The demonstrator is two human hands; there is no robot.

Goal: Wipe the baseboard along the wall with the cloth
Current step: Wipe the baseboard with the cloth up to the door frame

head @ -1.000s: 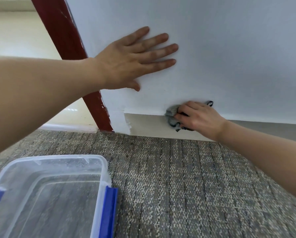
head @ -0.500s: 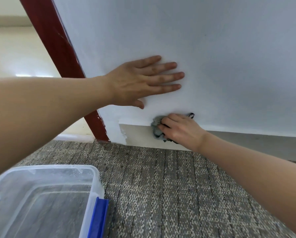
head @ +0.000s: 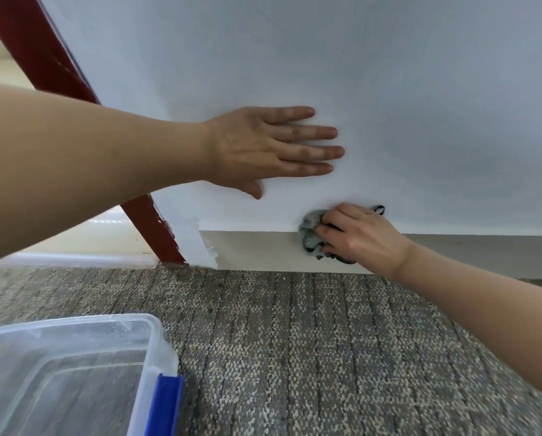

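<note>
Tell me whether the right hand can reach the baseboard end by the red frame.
Probably yes: the right hand grips the cloth on the baseboard, and the stretch toward the red frame is bare; the left hand rests higher, on the wall.

Left hand (head: 257, 149) flat, fingers straight; right hand (head: 357, 237) grips cloth (head: 309, 235), fingers curled

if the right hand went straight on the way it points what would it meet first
Right hand, gripping the cloth, points left along the baseboard: bare stretch, then probably the red door frame.
</note>
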